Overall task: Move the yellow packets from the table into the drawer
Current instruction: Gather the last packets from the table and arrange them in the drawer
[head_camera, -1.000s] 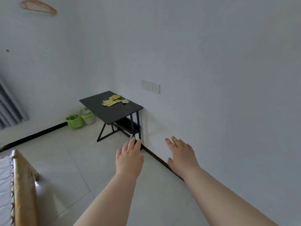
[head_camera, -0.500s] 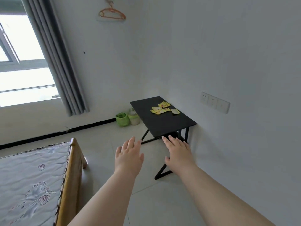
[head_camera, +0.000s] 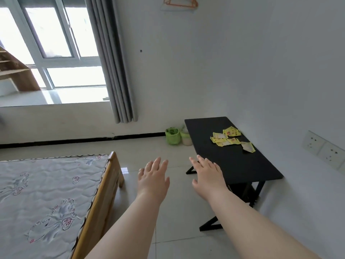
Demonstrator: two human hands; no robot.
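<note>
The yellow packets (head_camera: 230,139) lie in a loose cluster on the black table (head_camera: 233,165), toward its wall side, untouched. My 2 hands hover short of the table's near edge, left hand (head_camera: 154,177) and right hand (head_camera: 208,174) both flat with fingers straight, grasping nothing. A green bucket (head_camera: 172,136) stands on the floor just beside the table's far end.

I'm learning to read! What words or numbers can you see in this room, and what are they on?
Nothing here can be read.
Print on the yellow packets, on the table: too small and blurred.
Curly writing on the mattress: too blurred.
</note>
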